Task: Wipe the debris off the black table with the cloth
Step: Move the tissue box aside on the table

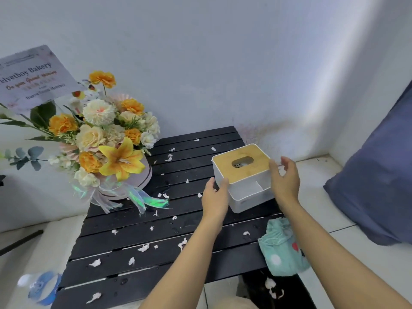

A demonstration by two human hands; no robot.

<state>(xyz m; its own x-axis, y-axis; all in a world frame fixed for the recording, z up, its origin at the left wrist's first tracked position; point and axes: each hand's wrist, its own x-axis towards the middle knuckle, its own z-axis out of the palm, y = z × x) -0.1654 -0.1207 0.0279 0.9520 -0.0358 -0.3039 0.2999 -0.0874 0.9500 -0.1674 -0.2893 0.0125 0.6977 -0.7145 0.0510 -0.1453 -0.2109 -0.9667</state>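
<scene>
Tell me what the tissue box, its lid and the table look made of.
The tissue box is smooth matte white, likely plastic. Its lid is pale tan with faint grain, probably bamboo or wood. The table is black slats with a slight sheen, perhaps painted wood or metal.

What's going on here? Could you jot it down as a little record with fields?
table: black slats, strewn with white debris
cloth: teal, crumpled at the table's near right edge, untouched
tissue box: white with wooden lid, at the right side
left hand: holds the box's near left corner
right hand: open, cupped beside the box's right side
flowers: bouquet at far left of table
</scene>
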